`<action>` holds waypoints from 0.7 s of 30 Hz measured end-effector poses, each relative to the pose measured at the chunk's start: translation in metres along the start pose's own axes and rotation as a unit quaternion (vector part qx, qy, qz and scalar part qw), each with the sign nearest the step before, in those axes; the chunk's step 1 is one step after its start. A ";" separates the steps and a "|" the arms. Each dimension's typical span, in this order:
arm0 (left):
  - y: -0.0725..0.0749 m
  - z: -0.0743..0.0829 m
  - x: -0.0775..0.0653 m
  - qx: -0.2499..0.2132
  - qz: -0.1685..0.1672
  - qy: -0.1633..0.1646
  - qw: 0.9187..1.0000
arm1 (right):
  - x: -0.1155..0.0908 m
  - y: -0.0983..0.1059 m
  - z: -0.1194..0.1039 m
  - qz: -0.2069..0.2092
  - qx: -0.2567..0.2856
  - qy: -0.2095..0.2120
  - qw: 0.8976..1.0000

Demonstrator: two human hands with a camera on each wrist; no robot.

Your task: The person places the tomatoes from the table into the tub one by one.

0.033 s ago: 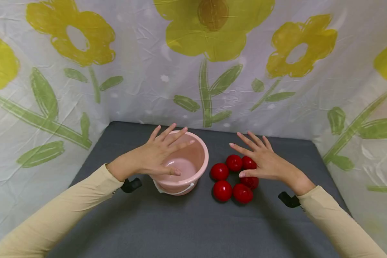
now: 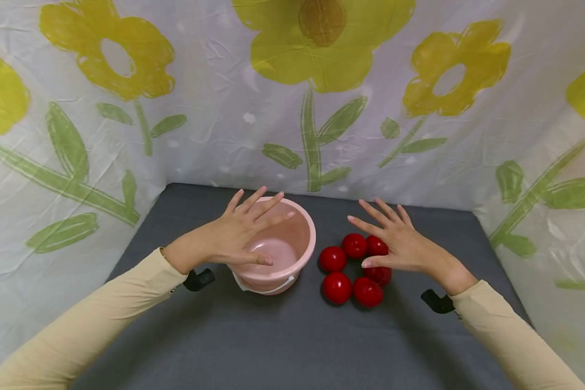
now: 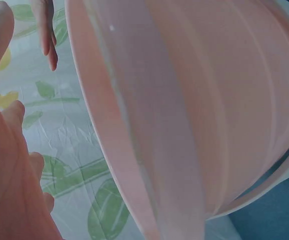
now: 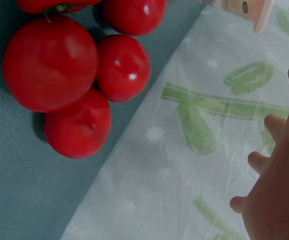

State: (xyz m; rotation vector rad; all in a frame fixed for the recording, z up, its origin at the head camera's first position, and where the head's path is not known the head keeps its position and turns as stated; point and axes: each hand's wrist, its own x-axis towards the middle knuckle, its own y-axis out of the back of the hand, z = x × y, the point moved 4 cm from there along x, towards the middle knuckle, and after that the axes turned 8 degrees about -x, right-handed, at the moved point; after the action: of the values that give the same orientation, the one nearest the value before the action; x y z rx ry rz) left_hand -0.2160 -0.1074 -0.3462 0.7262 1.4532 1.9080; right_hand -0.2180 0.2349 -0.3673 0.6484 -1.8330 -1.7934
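A pink plastic bucket (image 2: 273,276) with a white handle (image 2: 268,288) stands upright left of centre, its inside bare where it shows. My left hand (image 2: 234,233) hovers over the bucket's left side, fingers spread, holding nothing. In the left wrist view the bucket's wall (image 3: 234,100) fills much of the frame, beside the hand. Several shiny red tomatoes (image 2: 337,287) lie in a rough ring right of the bucket. Above the ring's right side, my right hand (image 2: 402,246) has its fingers spread and holds nothing; it partly hides two tomatoes. One tomato (image 4: 49,62) shows a green stem in the right wrist view.
A dark grey cloth (image 2: 292,346) covers the table. White curtains (image 2: 214,108) printed with yellow flowers and green leaves rise at the back and both sides. Each wrist carries a small black mount (image 2: 198,279).
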 end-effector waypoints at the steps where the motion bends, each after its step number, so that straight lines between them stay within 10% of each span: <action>1: 0.000 0.000 0.000 0.002 -0.002 0.003 1.000 | 0.000 0.000 0.000 0.001 0.001 0.000 1.000; 7: 0.003 -0.004 -0.002 -0.025 -0.009 0.019 0.999 | 0.000 0.000 0.002 0.008 0.015 -0.004 1.000; 12: 0.009 -0.028 -0.013 -0.153 0.029 0.063 0.986 | 0.010 -0.002 0.010 0.021 0.051 0.003 0.998; 15: 0.011 -0.050 -0.027 -0.270 0.077 0.114 0.953 | 0.019 -0.010 0.018 0.022 0.087 0.006 0.996; 21: -0.011 -0.077 -0.058 -0.473 0.105 0.223 0.846 | 0.035 -0.040 0.035 -0.020 0.171 -0.006 0.985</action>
State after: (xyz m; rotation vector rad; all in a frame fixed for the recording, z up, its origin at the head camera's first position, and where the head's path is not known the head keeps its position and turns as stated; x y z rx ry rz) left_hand -0.2340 -0.1974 -0.3782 -0.0529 0.4601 2.7080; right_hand -0.2676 0.2379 -0.4077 0.8042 -2.1732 -1.5206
